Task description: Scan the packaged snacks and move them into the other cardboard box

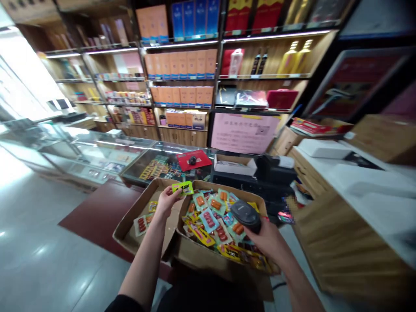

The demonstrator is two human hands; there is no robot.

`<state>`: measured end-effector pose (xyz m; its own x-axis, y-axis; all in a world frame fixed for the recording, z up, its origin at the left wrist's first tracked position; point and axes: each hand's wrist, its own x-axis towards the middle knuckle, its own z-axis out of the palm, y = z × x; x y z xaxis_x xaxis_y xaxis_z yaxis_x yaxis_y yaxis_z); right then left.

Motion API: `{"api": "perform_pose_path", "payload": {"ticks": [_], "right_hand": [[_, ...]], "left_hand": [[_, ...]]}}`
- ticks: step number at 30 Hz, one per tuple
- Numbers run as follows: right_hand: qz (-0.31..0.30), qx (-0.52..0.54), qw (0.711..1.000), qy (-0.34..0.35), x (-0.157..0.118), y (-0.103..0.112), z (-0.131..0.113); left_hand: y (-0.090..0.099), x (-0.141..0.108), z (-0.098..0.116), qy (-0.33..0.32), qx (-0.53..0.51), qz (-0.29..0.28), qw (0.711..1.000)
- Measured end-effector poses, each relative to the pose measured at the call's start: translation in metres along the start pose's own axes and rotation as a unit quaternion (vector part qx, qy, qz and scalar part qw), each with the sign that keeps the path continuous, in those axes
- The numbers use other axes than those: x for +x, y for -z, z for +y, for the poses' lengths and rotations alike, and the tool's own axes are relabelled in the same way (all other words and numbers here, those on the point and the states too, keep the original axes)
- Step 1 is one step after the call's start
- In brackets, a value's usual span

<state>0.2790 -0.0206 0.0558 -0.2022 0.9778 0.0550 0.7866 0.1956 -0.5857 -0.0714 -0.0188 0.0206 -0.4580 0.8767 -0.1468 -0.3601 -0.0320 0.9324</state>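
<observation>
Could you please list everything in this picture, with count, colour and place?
Right box: 1, brown, in front
Left box: 1, brown, beside right box
Packets: many, mixed colours, in right box
Loose packets: few, mixed colours, in left box
Small packet: 1, yellow-green, above boxes
Scanner: 1, black, above right box
Glass counters: at least 2, clear, behind boxes
Sheet: 1, red, on glass counter
White box: 1, white, behind right box
Wall shelves: several, brown, background
Orange boxes: many, orange, middle shelves
Blue boxes: 4, blue, top shelf
Other goods: many, mixed, on shelves
Sign: 1, pink, below shelves
Carton: 1, brown, far right
Left hand: 1, bare, holding small packet
Right hand: 1, bare, holding scanner
</observation>
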Motion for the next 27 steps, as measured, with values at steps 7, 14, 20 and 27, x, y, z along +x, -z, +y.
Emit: {"api": "perform_pose_path", "payload": {"ticks": [7, 14, 20, 27], "right_hand": [[-0.007, -0.043, 0.999, 0.027, 0.023, 0.003, 0.003], [-0.004, -0.046, 0.999, -0.012, 0.012, 0.013, 0.004], [0.019, -0.025, 0.999, -0.044, -0.012, 0.026, 0.009], [0.049, -0.004, 0.994, -0.1, -0.038, 0.03, 0.018]], "left_hand": [[0.08, -0.026, 0.034, -0.035, -0.018, 0.137, 0.99], [0.037, -0.023, 0.015, 0.002, 0.026, 0.068, 0.997], [-0.041, -0.015, -0.019, 0.025, 0.078, -0.066, 0.994], [-0.131, -0.012, -0.052, -0.099, 0.355, -0.214, 0.904]]}}
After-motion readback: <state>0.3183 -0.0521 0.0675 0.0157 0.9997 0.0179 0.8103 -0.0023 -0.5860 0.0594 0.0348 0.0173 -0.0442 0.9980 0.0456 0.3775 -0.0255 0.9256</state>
